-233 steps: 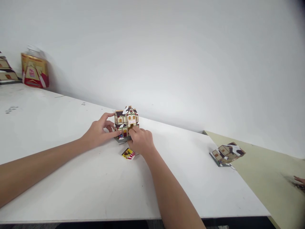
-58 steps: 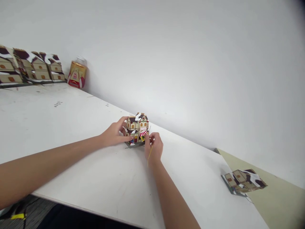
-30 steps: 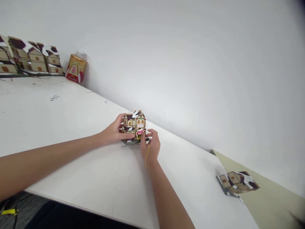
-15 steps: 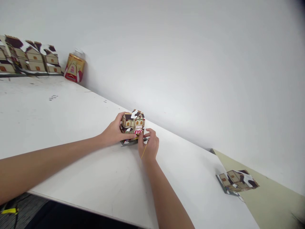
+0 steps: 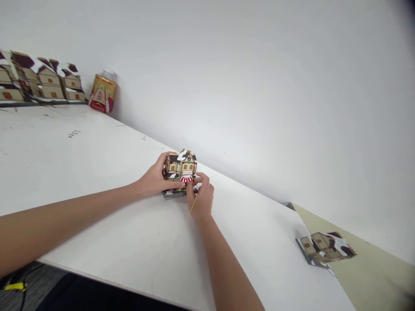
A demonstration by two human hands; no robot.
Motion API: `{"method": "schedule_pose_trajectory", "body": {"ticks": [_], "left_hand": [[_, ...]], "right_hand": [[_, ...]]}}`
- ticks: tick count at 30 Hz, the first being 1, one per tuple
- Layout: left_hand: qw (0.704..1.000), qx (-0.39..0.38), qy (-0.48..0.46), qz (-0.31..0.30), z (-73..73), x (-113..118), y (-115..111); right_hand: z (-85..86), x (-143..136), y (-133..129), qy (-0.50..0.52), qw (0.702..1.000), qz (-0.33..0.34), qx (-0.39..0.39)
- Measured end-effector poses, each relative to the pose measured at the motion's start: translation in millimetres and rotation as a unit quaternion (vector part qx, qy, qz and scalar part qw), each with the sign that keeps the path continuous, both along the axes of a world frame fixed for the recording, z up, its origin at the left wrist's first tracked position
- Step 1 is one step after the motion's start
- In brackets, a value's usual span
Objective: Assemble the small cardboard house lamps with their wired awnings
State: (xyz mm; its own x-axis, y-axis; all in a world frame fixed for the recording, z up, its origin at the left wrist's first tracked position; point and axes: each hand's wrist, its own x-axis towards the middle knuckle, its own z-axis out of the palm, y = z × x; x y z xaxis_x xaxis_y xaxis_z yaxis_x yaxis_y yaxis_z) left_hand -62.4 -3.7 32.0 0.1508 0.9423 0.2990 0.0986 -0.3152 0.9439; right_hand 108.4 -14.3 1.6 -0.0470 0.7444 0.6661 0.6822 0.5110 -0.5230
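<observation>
A small model house [image 5: 184,166] with a snowy roof, orange windows and a red-and-white striped awning stands upright on the white table, on a dark base. Round its left side my left hand [image 5: 155,178] is wrapped, the thumb lying across the lower front. My right hand [image 5: 201,196] is at the lower right of the front, its fingers closed near the awning. A thin yellow strand [image 5: 193,203] runs down across this hand. What the right fingertips pinch is too small to make out.
On the white table [image 5: 97,168], a row of similar houses [image 5: 50,82] stands at the far left beside a red-and-gold container [image 5: 103,93]. Another model house [image 5: 326,248] is at the right. A white wall runs along the back edge.
The view has shifted slightly. My right hand has moved a little to the left, its fingers closer against the house front. My left hand keeps its hold.
</observation>
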Motion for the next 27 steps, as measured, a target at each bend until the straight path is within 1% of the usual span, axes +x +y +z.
{"method": "schedule_pose_trajectory", "body": {"ticks": [4,8,11,18,27], "left_hand": [[1.000,0.006,0.002,0.004,-3.3,-0.8,2.5],[1.000,0.009,-0.013,-0.013,-6.1,-1.1,4.3],[0.999,0.007,-0.024,-0.024,-4.0,-1.1,2.7],[0.999,-0.002,-0.015,-0.039,4.1,-1.4,-2.8],[0.998,-0.017,-0.018,-0.056,4.2,-1.2,-2.9]], "right_hand": [[-1.1,-0.5,1.5,0.027,0.999,0.021,-0.019],[-2.0,-1.6,2.0,0.048,0.998,0.029,-0.043],[-0.6,-2.3,0.6,0.060,0.996,0.036,-0.048],[0.1,-3.5,-2.3,0.068,0.996,0.035,-0.033],[-7.1,-1.8,-1.2,0.087,0.995,0.029,-0.029]]}}
